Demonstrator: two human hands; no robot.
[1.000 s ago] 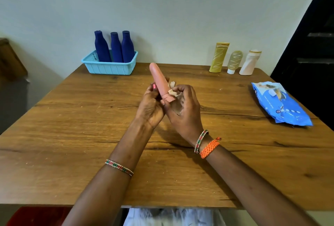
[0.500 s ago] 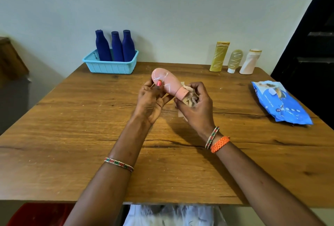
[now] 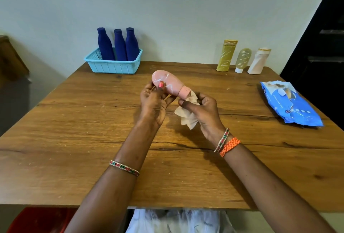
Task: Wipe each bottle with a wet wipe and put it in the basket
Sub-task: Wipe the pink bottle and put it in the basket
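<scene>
Pink bottle (image 3: 168, 83) held above the wooden worktop (image 3: 74, 139), just above frame centre, lying tilted with its cap end toward the lower right. White zigzag marks on its body. Left hand (image 3: 153, 103) grips the body, thumb on top, fingers curled under. Right hand (image 3: 202, 110) holds a crumpled, soiled wet wipe (image 3: 187, 116), fingers curled round it; the wipe touches the cap.

Upper left of frame: turquoise basket (image 3: 113, 67) at the worktop's far edge, three dark blue bottles (image 3: 119, 45) upright inside. Upper right: a yellow bottle (image 3: 226, 56), a small olive tube (image 3: 242, 59) and a white bottle (image 3: 258, 61) in a row by the wall. Right edge: blue wipes pack (image 3: 290, 105) lying flat, well apart from the hands.
</scene>
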